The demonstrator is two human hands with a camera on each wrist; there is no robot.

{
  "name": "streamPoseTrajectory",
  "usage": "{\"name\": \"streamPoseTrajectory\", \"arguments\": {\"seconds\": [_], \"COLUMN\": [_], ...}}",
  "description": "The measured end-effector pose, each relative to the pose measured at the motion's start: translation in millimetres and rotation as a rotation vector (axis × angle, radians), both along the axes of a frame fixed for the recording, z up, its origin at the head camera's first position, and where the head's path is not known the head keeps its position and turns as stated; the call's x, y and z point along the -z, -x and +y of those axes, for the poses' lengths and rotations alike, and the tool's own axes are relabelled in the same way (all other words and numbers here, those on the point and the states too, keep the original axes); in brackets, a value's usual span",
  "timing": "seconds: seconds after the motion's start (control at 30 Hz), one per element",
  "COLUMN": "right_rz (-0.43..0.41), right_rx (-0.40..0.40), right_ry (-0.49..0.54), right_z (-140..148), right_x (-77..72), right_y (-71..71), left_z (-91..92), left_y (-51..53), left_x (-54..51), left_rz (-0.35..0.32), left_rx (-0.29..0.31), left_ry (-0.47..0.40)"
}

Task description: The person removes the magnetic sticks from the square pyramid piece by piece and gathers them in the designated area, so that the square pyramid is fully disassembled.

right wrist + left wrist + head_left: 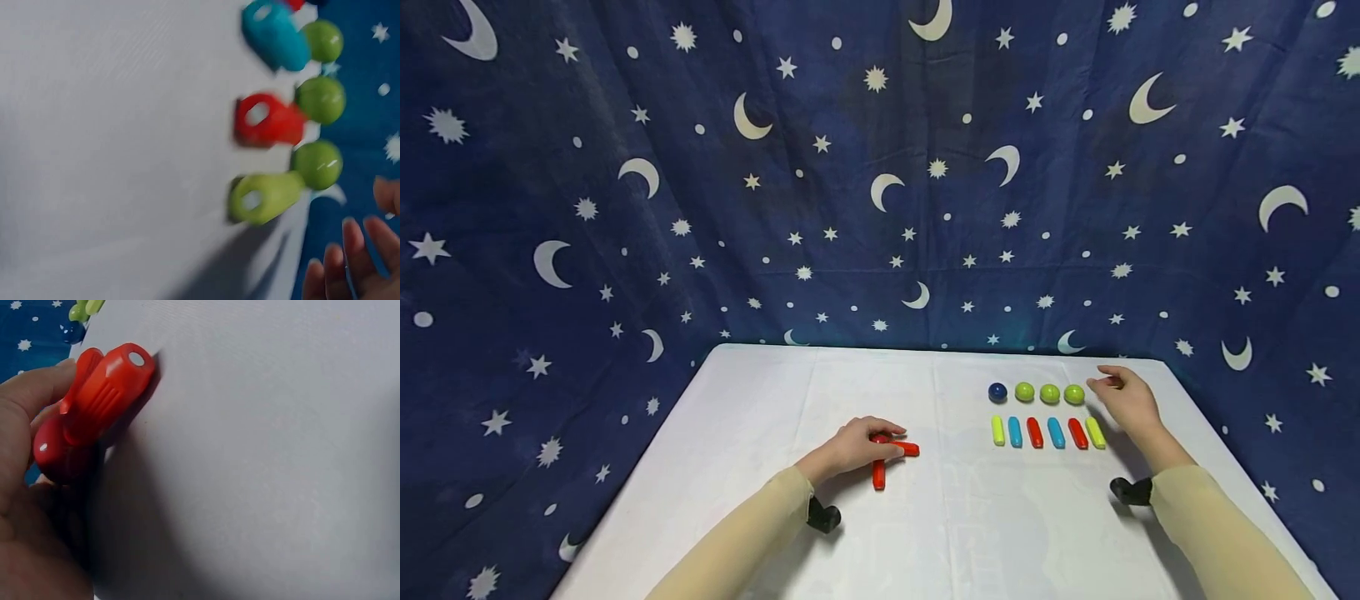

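My left hand [856, 444] pinches a red magnetic building stick [912, 449] between thumb and fingers at the middle of the table. A red ball [57, 450] sits against that hand, joined to the stick; a second red stick [878, 476] points toward the front. Round metal tips show on the sticks. Beyond the right end of a row of balls is my right hand [1129, 402], its fingers loosely bent around nothing. Nearest to it is a green ball [1074, 394], apart from the fingertips. The right wrist view shows those fingers [356, 250] spread.
Left of that ball stand two more green balls [1049, 393] and a dark blue ball [997, 392]. In front lies a row of several sticks: yellow [997, 430], blue [1015, 432] and red [1035, 432] among them. A star-patterned curtain [880, 208] surrounds the white table [985, 533].
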State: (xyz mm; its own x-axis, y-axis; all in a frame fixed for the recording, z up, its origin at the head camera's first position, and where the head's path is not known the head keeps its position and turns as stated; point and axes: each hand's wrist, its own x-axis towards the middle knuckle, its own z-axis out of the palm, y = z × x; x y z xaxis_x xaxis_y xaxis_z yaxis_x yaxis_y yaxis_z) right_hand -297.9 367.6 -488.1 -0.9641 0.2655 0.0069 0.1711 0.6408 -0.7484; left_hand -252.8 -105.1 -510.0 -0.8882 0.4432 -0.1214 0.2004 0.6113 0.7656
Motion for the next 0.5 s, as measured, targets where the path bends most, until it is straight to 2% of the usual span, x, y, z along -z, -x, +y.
{"name": "streamPoseTrajectory", "arguments": {"seconds": [0.1,0.2,0.37,0.5], "right_rz": [0.06,0.137,0.247,0.245], "right_rx": [0.012,-0.045,-0.233,-0.444], "right_ry": [0.023,0.038,0.005,-0.009], "right_z": [-12.6,-29.8,-70.6,-114.4], "right_x": [-13.5,-28.9,-45.2,-42.3], "right_y": [-4.2,-11.1,-22.3,-30.4], "left_z": [-6.5,-14.0,-21.3,-18.6], "left_y": [-2.1,-6.5,-16.4,-20.7], "left_x": [-0.7,-1.3,0.0,1.1], "left_rz": [0.007,0.009,0.005,0.015], "left_rx": [-0.003,-0.043,-0.152,-0.204], "left_ry": [-0.014,-0.037,-0.081,-0.09]}}
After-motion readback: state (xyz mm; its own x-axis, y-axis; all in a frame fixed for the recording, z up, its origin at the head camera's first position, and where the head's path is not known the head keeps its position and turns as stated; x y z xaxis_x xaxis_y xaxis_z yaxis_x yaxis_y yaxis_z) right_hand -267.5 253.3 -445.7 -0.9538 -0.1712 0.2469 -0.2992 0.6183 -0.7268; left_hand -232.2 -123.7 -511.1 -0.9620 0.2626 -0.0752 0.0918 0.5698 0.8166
